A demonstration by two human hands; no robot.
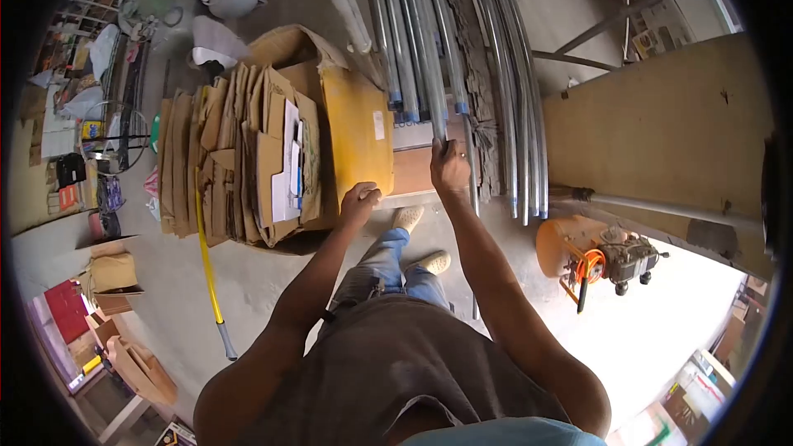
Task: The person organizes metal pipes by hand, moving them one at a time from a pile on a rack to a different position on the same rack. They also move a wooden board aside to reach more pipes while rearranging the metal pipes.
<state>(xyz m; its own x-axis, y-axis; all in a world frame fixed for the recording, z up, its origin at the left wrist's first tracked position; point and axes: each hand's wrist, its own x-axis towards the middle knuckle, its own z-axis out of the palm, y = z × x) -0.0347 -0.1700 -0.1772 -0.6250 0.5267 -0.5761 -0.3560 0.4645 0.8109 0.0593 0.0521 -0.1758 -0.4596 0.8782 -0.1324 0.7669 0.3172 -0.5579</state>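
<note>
The one head-worn camera looks steeply down through a wide fisheye from close above the near ends of the pipes (429,58), taking in cardboard (239,157) left of the pipes and a machine (611,260) right of them.

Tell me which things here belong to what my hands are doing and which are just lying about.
In hand: right hand gripping a metal pipe from the pipe bundle; left hand on the yellow cardboard flap.
Lying about: flattened cardboard stack, yellow-handled tool, orange machine, wooden board.
</note>
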